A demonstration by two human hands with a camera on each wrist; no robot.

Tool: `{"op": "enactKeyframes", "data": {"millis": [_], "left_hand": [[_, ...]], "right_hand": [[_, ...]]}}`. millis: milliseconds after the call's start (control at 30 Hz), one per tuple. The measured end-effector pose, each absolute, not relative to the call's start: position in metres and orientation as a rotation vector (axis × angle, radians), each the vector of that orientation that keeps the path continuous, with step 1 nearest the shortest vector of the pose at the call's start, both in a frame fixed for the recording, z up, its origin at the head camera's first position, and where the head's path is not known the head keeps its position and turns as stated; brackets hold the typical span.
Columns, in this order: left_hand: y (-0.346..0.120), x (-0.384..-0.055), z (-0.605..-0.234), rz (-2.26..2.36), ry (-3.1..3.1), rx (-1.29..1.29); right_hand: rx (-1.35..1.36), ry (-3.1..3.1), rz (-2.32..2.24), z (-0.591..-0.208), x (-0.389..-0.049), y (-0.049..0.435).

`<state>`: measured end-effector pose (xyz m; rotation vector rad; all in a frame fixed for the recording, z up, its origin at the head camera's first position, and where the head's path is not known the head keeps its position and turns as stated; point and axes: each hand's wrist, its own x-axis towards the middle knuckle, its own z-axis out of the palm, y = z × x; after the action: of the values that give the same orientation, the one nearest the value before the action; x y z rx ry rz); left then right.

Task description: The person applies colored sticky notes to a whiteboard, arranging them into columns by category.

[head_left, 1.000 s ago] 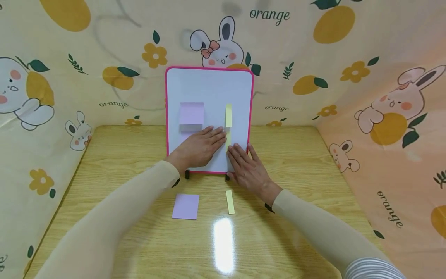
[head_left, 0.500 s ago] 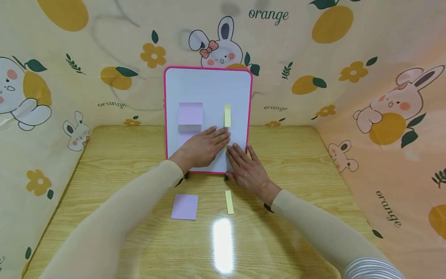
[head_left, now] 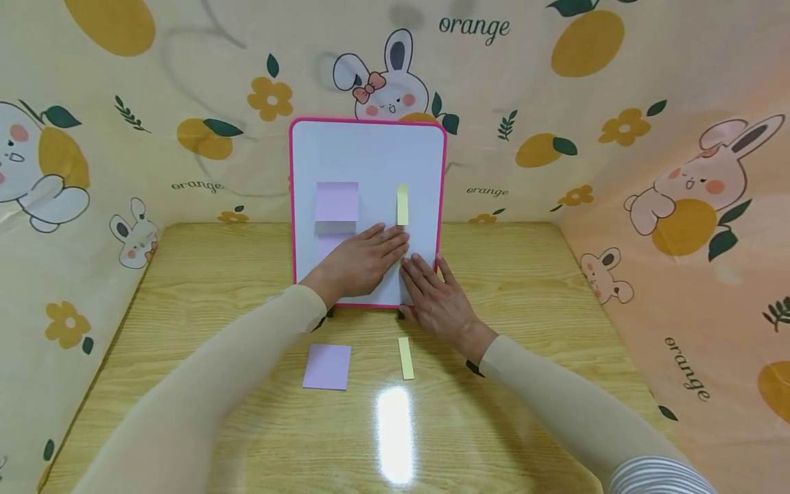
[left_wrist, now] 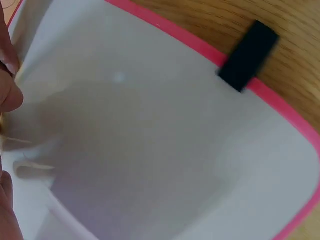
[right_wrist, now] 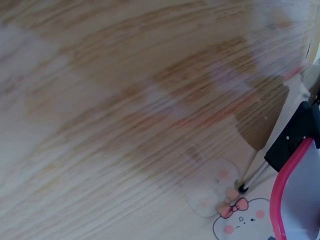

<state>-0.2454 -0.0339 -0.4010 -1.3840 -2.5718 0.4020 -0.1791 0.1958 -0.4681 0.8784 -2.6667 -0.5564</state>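
A whiteboard (head_left: 370, 151) with a pink frame stands tilted back on the wooden table. My left hand (head_left: 364, 261) lies across its face, fingers straight and together, the tips just below a yellow sticky strip (head_left: 402, 204). My right hand (head_left: 441, 298) rests at the board's lower right, its extended fingertips just under the left ones. Whatever lies beneath the fingertips is covered. A purple sticky note (head_left: 337, 201) sits on the board's left side, its lower edge curling out. Below it, another purple note (head_left: 331, 241) is partly hidden by my left hand.
Nearer on the table (head_left: 506, 425) lie a loose purple note (head_left: 327, 367) and a loose yellow strip (head_left: 406, 358). A black support foot (left_wrist: 248, 56) holds the board's bottom edge. Printed cloth (head_left: 494, 89) walls the back and sides.
My left fingers have slid slightly right, covering the piece of yellow strip seen between the hands a second ago. The right hand stays almost where it was.
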Motion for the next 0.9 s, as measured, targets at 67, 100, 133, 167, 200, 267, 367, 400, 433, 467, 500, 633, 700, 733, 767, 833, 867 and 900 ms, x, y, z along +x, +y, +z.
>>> {"op": "enactKeyframes", "data": {"millis": [67, 100, 133, 167, 200, 267, 367, 400, 433, 467, 500, 633, 700, 733, 767, 833, 867, 900], "left_hand": [[-0.031, -0.246, -0.401, 0.411, -2.566, -1.392], [-0.030, -0.246, -0.400, 0.417, -2.569, -1.395], [-0.030, -0.246, -0.400, 0.420, -2.575, -1.396], [-0.031, -0.247, -0.399, 0.426, -2.579, -1.394], [-0.032, -0.247, -0.399, 0.427, -2.585, -1.392], [-0.035, -0.247, -0.399, 0.422, -2.594, -1.382], [-0.040, -0.246, -0.399, 0.390, -2.596, -1.373], [-0.042, -0.246, -0.399, 0.386, -2.593, -1.370], [-0.043, -0.246, -0.399, 0.383, -2.588, -1.369], [-0.043, -0.246, -0.399, 0.381, -2.580, -1.369], [-0.043, -0.246, -0.400, 0.384, -2.573, -1.370], [-0.037, -0.247, -0.403, 0.408, -2.560, -1.370], [-0.034, -0.248, -0.403, 0.427, -2.563, -1.370], [-0.033, -0.248, -0.403, 0.429, -2.567, -1.372], [-0.032, -0.248, -0.402, 0.436, -2.567, -1.374], [-0.032, -0.248, -0.401, 0.440, -2.577, -1.377], [-0.032, -0.248, -0.401, 0.447, -2.575, -1.374], [-0.033, -0.248, -0.401, 0.445, -2.581, -1.372]], "right_hand": [[0.875, -2.670, -0.565, -0.468, -0.179, 0.195], [0.873, -2.672, -0.570, -0.467, -0.179, 0.195], [0.872, -2.673, -0.577, -0.467, -0.179, 0.195], [0.872, -2.675, -0.580, -0.467, -0.179, 0.195], [0.871, -2.676, -0.582, -0.467, -0.179, 0.195], [0.872, -2.673, -0.580, -0.467, -0.179, 0.195], [0.873, -2.674, -0.568, -0.468, -0.179, 0.195], [0.873, -2.672, -0.563, -0.468, -0.179, 0.195], [0.873, -2.671, -0.559, -0.468, -0.179, 0.195], [0.872, -2.673, -0.557, -0.467, -0.179, 0.195], [0.872, -2.674, -0.559, -0.467, -0.179, 0.195], [0.873, -2.679, -0.562, -0.467, -0.178, 0.194], [0.871, -2.676, -0.565, -0.467, -0.178, 0.194], [0.869, -2.678, -0.567, -0.467, -0.178, 0.194], [0.868, -2.681, -0.572, -0.467, -0.179, 0.194], [0.866, -2.684, -0.580, -0.467, -0.179, 0.194], [0.866, -2.682, -0.581, -0.467, -0.179, 0.195], [0.866, -2.680, -0.578, -0.468, -0.178, 0.195]]}}
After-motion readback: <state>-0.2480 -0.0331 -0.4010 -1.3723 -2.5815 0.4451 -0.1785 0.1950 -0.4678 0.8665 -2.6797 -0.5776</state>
